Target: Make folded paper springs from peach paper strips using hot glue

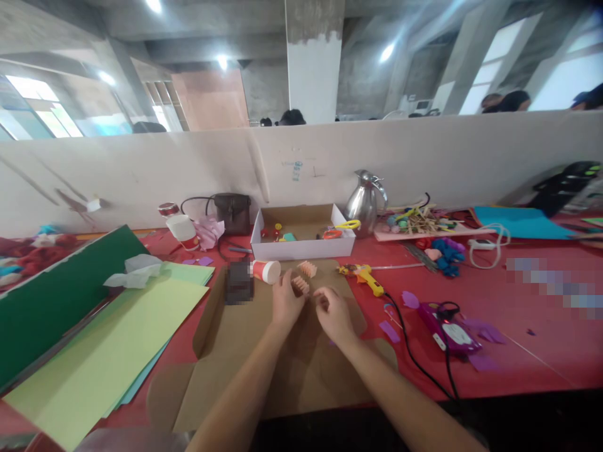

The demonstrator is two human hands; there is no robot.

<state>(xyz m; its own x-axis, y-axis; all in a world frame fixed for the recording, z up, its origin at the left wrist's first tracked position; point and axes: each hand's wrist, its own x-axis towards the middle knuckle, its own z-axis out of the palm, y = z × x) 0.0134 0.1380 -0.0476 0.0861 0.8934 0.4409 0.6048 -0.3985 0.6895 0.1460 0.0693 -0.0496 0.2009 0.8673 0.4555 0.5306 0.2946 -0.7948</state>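
Observation:
My left hand [286, 304] grips a small peach-coloured ridged piece [300, 285], perhaps folded paper, between thumb and fingers. Just beyond it, a second ridged piece [308, 269] of the same colour lies on the flattened brown cardboard [240, 351]. Close by on the right, my right hand [333, 312] has its fingers curled together near the held piece; whatever they pinch is too small to make out. A red and white paper cup [267, 272] lies on its side against my left fingertips. The yellow hot glue gun [370, 279] rests right of the cardboard.
A white open box [302, 251] with scissors stands behind, beside a steel jug [363, 201]. Coloured paper sheets [117, 333] lie left. A purple power strip [450, 329] with black cords sits right, near purple scraps. Sticks and pompoms [419, 220] fill the back right.

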